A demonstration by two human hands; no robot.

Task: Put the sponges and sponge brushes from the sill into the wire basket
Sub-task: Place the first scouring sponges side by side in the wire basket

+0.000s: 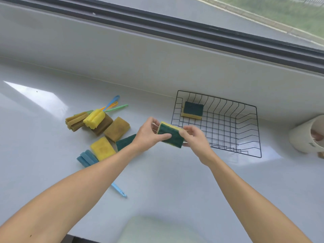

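Soft, even daylight enters through the window (228, 18) along the far side. The glossy white sill (157, 181) carries a bright glare patch at far left and a fainter sheen right of the wire basket (219, 123). Shadows are weak and diffuse. Wide-angle distortion curves the window frame. A pale blurred shape sits at the near edge.

On the window sill (157, 181), the wire basket (252, 137) stands right of centre, close to the window frame (157, 55) behind it. One sponge (192, 110) lies in the basket's far left corner. Another sponge (171, 135) is held between both hands just left of the basket's near edge. The heap of sponges and sponge brushes (100, 127) lies well left. A mug (306, 137) lies on its side to the right.
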